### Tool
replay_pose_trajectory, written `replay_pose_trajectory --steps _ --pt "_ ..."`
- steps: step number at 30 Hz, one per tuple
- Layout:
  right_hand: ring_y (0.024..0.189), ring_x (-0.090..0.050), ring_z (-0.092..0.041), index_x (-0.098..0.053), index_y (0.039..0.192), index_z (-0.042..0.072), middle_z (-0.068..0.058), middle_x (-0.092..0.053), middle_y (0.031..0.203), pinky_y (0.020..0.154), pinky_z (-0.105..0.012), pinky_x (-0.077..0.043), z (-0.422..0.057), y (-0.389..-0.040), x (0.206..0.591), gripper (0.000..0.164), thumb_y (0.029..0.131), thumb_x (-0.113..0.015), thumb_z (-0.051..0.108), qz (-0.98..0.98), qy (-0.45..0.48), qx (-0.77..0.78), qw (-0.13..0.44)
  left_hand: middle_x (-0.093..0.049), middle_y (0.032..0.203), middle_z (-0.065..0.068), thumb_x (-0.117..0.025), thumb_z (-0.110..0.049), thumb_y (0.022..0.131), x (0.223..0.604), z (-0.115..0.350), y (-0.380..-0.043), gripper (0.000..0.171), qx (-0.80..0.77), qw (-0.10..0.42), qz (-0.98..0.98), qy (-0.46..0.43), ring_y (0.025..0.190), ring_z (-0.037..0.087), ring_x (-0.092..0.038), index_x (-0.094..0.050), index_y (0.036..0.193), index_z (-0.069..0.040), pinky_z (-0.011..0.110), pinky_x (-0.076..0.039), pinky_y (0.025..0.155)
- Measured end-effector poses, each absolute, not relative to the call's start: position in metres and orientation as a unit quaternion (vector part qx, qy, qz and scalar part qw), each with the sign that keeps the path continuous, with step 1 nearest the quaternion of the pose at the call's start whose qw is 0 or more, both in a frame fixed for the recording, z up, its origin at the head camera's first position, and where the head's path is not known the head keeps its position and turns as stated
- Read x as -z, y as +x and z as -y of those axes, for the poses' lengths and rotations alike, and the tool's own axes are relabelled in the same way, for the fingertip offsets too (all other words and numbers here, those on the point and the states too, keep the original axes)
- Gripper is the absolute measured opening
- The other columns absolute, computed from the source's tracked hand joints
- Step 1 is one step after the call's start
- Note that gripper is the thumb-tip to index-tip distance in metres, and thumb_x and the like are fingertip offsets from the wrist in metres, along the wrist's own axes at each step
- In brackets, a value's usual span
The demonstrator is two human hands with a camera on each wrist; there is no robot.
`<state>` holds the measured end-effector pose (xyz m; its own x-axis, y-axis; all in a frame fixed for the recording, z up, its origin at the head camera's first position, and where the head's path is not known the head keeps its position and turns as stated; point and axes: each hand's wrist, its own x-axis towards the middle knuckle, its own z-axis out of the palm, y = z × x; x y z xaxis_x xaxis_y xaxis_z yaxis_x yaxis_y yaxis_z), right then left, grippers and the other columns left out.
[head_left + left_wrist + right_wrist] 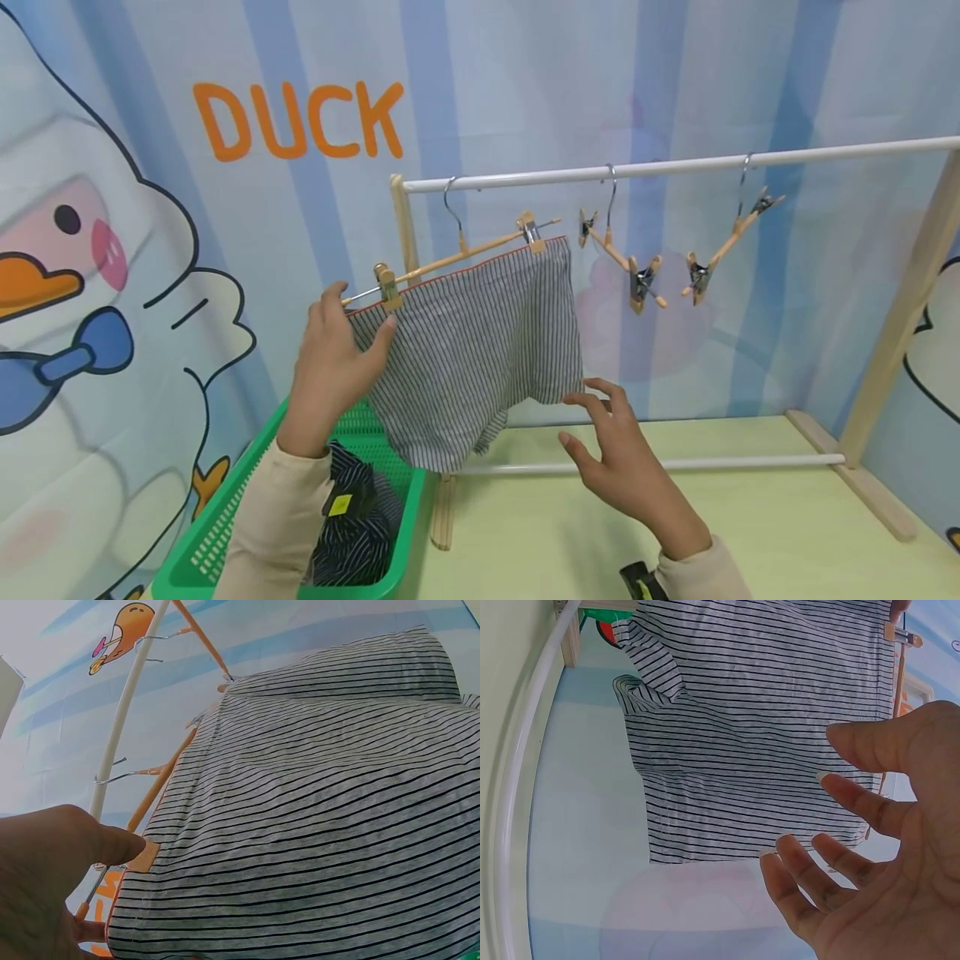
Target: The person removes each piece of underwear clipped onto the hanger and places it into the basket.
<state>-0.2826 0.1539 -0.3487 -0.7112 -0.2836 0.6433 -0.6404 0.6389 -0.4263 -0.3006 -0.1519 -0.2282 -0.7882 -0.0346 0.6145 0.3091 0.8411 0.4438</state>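
Grey-and-black striped shorts with a thin red waist edge hang from a wooden clip hanger on the white rail. Two clips bite the waistband. At its left corner my left hand holds the shorts, thumb in front by the left clip and fingers partly hidden behind the cloth. Below the right leg hem, my right hand is spread with relaxed fingers and holds nothing. In the right wrist view those fingers lie in front of the striped cloth; contact is unclear.
A green basket with dark striped clothes stands at lower left. Two more clip hangers without clothes hang farther right on the white rail. The wooden rack post rises at right from the pale green tabletop.
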Motion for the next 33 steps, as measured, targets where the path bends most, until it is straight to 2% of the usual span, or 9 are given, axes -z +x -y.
replay_pose_trajectory --steps 12,19,21,25,27,31,33 --pt "0.120 -0.037 -0.040 -0.047 0.127 0.003 -0.025 -0.027 0.139 0.085 -0.058 -0.046 -0.157 -0.282 0.346 0.039 0.091 -0.060 0.012 0.869 0.260 -0.332 0.260 -0.050 0.120 0.021 -0.048 -0.050 0.093 0.215 0.153 -0.308 0.066 0.257 0.343 0.899 -0.092 0.090 0.034 -0.054 -0.036 0.138 -0.004 0.054 -0.047 0.065" --pt "0.119 -0.038 -0.040 -0.047 0.128 0.006 -0.023 -0.027 0.140 0.084 -0.058 -0.046 -0.160 -0.281 0.346 0.039 0.092 -0.060 0.014 0.873 0.248 -0.337 0.250 -0.054 0.118 0.021 -0.039 -0.044 0.099 0.208 0.147 -0.312 0.054 0.228 0.330 0.907 -0.125 0.092 0.032 -0.057 -0.041 0.135 -0.003 0.052 -0.050 0.069" --pt "0.119 -0.038 -0.040 -0.047 0.128 0.005 -0.023 -0.028 0.139 0.084 -0.058 -0.046 -0.160 -0.281 0.345 0.040 0.091 -0.061 0.013 0.871 0.249 -0.338 0.256 -0.057 0.110 0.020 -0.038 -0.038 0.101 0.208 0.146 -0.313 0.046 0.211 0.338 0.906 -0.145 0.083 0.030 -0.057 -0.048 0.128 -0.002 0.049 -0.050 0.063" --pt "0.119 -0.037 -0.040 -0.046 0.128 0.003 -0.024 -0.029 0.137 0.084 -0.058 -0.045 -0.161 -0.280 0.344 0.043 0.090 -0.062 0.011 0.865 0.254 -0.337 0.272 -0.058 0.088 0.016 -0.040 -0.030 0.102 0.208 0.146 -0.312 0.035 0.185 0.357 0.899 -0.173 0.062 0.025 -0.049 -0.057 0.111 -0.001 0.039 -0.041 0.048" --pt "0.119 -0.037 -0.039 -0.045 0.128 0.003 -0.024 -0.030 0.137 0.084 -0.057 -0.045 -0.161 -0.280 0.344 0.044 0.089 -0.062 0.010 0.863 0.256 -0.337 0.277 -0.061 0.087 0.014 -0.042 -0.030 0.101 0.207 0.145 -0.312 0.033 0.193 0.360 0.895 -0.177 0.060 0.023 -0.050 -0.057 0.111 -0.002 0.037 -0.040 0.045" --pt "0.119 -0.037 -0.039 -0.045 0.128 0.004 -0.024 -0.031 0.136 0.083 -0.057 -0.046 -0.162 -0.281 0.345 0.044 0.088 -0.063 0.009 0.860 0.258 -0.337 0.285 -0.066 0.101 0.014 -0.048 -0.035 0.098 0.203 0.143 -0.311 0.037 0.203 0.372 0.889 -0.174 0.061 0.019 -0.056 -0.053 0.121 -0.006 0.036 -0.043 0.042" --pt "0.119 -0.037 -0.039 -0.045 0.128 0.004 -0.024 -0.031 0.136 0.082 -0.057 -0.046 -0.162 -0.281 0.345 0.044 0.088 -0.063 0.010 0.859 0.257 -0.337 0.288 -0.067 0.101 0.013 -0.049 -0.035 0.098 0.200 0.141 -0.311 0.039 0.195 0.374 0.890 -0.172 0.059 0.018 -0.055 -0.052 0.122 -0.006 0.036 -0.042 0.040"
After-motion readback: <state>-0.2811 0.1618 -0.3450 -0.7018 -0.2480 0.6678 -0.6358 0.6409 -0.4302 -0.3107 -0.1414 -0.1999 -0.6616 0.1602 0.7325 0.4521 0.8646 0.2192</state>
